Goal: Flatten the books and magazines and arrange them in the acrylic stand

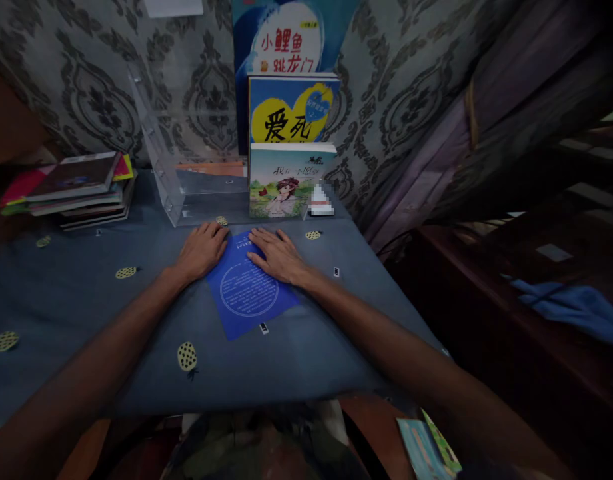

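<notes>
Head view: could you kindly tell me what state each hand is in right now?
Left hand: open, palm down at the edge of the blue sheet, gripping nothing visible.
Right hand: open, palm down on the blue sheet, gripping nothing visible.

Blue sheet (249, 288), its fine print illegibly small.

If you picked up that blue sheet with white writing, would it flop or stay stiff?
The blue printed sheet would probably flop, since it looks thin. It's likely light, having no visible thickness like the books. Lying flat on the tablecloth, it might slide when pushed, not roll.
</notes>
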